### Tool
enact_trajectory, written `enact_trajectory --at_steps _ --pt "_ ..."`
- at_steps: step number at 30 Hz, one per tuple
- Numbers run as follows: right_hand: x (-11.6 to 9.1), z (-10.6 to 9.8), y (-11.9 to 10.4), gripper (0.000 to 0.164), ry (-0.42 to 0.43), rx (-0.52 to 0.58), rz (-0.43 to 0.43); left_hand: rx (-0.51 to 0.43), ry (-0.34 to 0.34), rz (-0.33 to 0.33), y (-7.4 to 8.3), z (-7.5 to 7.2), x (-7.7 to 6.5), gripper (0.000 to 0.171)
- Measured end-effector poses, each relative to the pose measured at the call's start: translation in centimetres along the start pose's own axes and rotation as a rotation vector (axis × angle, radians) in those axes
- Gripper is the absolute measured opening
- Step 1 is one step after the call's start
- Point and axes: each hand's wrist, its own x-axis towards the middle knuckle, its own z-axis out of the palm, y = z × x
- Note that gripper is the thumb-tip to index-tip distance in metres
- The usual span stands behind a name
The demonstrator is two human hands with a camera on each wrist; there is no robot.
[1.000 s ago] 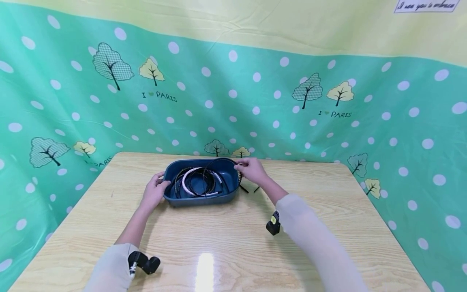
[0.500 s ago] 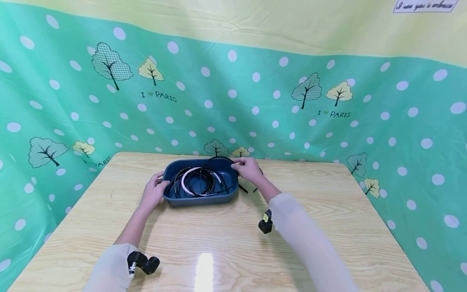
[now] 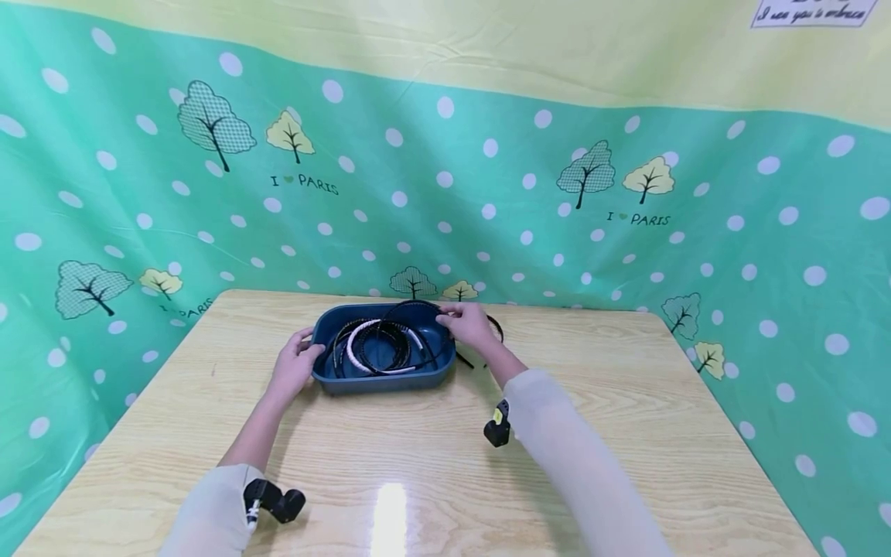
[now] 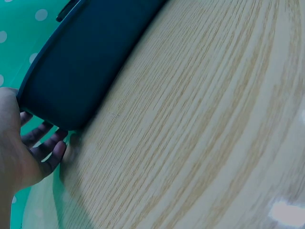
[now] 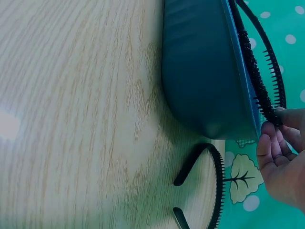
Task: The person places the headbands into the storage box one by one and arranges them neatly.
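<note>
A dark blue plastic bin (image 3: 386, 384) stands near the table's back edge. My left hand (image 3: 294, 363) holds its left end, thumb over the rim and fingers outside below it, as the left wrist view shows. At the bin's right end, my right hand (image 3: 469, 325) pinches a black toothed headband (image 5: 276, 71), which arches over the bin's back rim. Inside the bin lie several headbands, one of them white (image 3: 351, 348), the others dark and overlapping. Another black toothed headband (image 5: 220, 176) rests on the table right of the bin, partly hidden by my right forearm in the head view.
The wooden table (image 3: 390, 441) stretches in front of the bin, with a bright light reflection near its front. A green polka-dot curtain (image 3: 445, 186) hangs just behind the back edge. Black wrist cameras (image 3: 274, 501) hang from both sleeves.
My right hand has shifted left along the bin's right end with the pinched headband. More of the headband on the table now shows. The left hand and bin have stayed put.
</note>
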Motion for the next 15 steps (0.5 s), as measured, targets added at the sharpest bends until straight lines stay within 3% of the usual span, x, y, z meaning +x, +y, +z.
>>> enact_trajectory --at_steps 15 --pt "0.00 0.76 -0.21 0.030 0.010 -0.101 -0.070 0.006 -0.004 -0.004 -0.07 0.02 0.14 0.051"
